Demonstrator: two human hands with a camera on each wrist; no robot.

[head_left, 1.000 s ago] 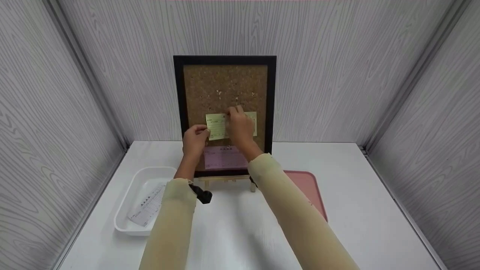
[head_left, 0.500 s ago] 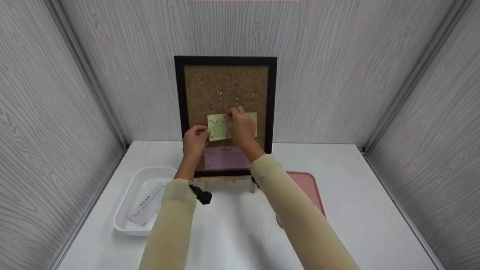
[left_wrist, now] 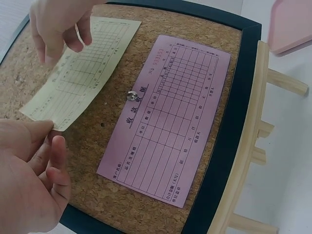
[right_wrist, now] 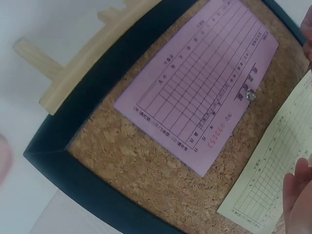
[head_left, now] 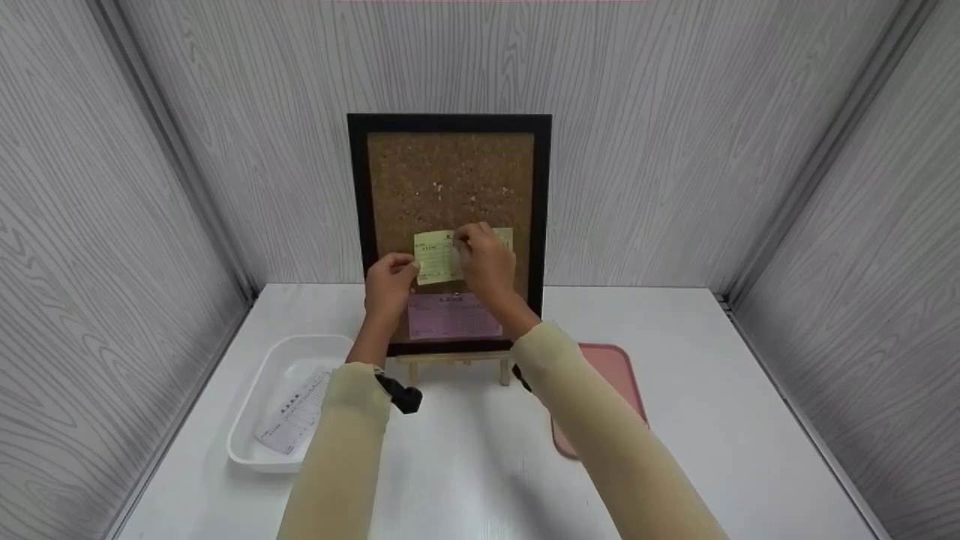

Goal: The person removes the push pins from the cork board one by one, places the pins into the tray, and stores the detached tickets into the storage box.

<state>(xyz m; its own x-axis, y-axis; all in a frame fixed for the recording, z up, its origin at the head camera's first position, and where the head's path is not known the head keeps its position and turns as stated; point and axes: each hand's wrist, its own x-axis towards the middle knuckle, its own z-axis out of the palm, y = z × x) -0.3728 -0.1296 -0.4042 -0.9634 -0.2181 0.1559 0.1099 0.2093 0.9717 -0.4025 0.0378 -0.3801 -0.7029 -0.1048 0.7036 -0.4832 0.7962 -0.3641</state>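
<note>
A pale yellow receipt slip (head_left: 436,259) lies against the cork board (head_left: 405,165). My left hand (head_left: 388,286) pinches the slip's lower left corner between thumb and fingertip, clear in the left wrist view. Over the slip's upper middle is my right hand (head_left: 489,262), its fingers curled and their tips close together near the top edge. Whatever is between those tips is hidden. Below hangs a purple receipt slip (head_left: 454,319), fixed at its top middle by a clear push pin (left_wrist: 131,96).
The black-framed board leans on a wooden easel (head_left: 450,358). A white tray (head_left: 247,420) with a pale printed slip (head_left: 296,412) stands at left. On the right, a pink tray (head_left: 611,371) is partly covered by my right sleeve. Grey wood-grain walls close the sides and back.
My right hand has dropped slightly, its forearm shifting right and showing more of the pink tray. The left hand keeps its pinch on the yellow slip, nearly still.
</note>
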